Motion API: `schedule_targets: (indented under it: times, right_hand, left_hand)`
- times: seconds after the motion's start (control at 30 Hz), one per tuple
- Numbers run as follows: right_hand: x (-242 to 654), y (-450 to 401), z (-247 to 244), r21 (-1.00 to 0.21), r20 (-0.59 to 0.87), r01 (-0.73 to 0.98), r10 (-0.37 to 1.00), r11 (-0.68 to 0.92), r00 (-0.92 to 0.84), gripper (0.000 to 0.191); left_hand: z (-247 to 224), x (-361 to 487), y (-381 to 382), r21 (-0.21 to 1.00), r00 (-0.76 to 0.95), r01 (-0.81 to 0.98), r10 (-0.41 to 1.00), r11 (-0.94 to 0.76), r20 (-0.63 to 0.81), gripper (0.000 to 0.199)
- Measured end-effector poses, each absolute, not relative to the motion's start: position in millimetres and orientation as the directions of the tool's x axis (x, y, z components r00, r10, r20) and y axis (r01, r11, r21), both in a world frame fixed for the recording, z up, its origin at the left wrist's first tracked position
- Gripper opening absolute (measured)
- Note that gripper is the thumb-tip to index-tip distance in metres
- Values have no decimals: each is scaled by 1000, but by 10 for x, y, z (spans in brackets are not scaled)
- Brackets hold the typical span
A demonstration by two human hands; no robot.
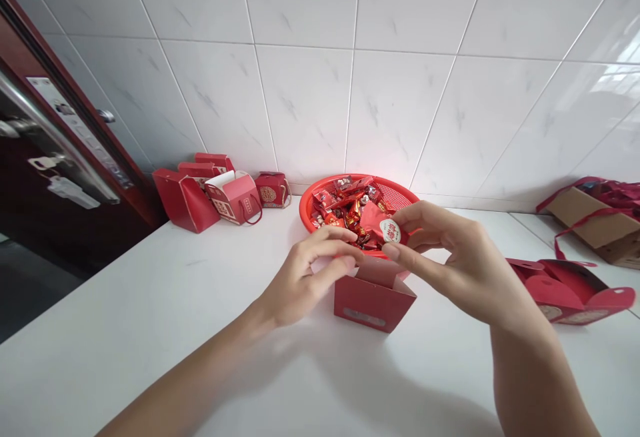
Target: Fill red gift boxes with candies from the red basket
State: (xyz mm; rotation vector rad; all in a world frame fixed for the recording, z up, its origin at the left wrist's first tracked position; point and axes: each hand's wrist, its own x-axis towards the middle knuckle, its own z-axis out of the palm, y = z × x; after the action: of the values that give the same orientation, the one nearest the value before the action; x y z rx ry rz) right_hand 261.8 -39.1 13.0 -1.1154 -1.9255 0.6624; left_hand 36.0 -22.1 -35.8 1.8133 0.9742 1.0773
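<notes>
A red paper gift box [367, 304] with its top open and a small window in its front stands on the white counter. My left hand [313, 270] has thumb and fingers curled at the box's upper left edge, closed on it. Above the box, my right hand [450, 257] pinches a red candy packet [377, 224] with a round white label. Its fingers hide the packet's right side. Just behind is a red plastic basket [306, 207], heaped with wrapped candies [340, 207] in red and gold.
Several red gift boxes [187, 200] stand at the back left near the dark door [65, 177] with keys in it. On the right lie more red boxes [575, 297] with flaps up and a brown carton [595, 220] with dark red ribbon. White wall tiles [305, 104] rise behind the counter.
</notes>
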Motion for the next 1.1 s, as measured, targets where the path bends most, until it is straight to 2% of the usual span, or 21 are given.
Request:
schedule_targets:
  times: [0.1, 0.3, 0.5, 0.6, 0.73, 1.0, 1.1]
  right_hand:
    - [2615, -373, 125, -780, 350, 387, 856, 491, -380, 22]
    - [2609, -375, 99, -802, 233, 390, 838, 453, -494, 16]
    - [2654, -373, 87, -705, 210, 489, 809, 514, -548, 11]
    - [2679, -377, 101, -667, 222, 511, 799, 543, -559, 13]
    - [2719, -391, 134, -587, 186, 575, 785, 571, -591, 5]
    - [2771, -585, 142, -408, 117, 681, 775, 608, -621, 6]
    - [2747, -697, 119, -344, 129, 696, 766, 631, -630, 9]
  left_hand:
    - [-397, 409, -210, 884, 399, 261, 877, -389, 268, 22]
    - [-550, 484, -160, 928, 440, 157, 865, -339, 242, 29]
    - [-577, 485, -186, 932, 417, 142, 874, -335, 251, 20]
    - [-533, 481, -236, 937, 403, 172, 889, -305, 216, 33]
    - [-439, 484, -330, 916, 437, 213, 872, -340, 222, 48]
    - [-244, 403, -556, 874, 564, 287, 807, -393, 177, 51]
    - [-238, 327, -598, 836, 580, 326, 792, -442, 193, 60]
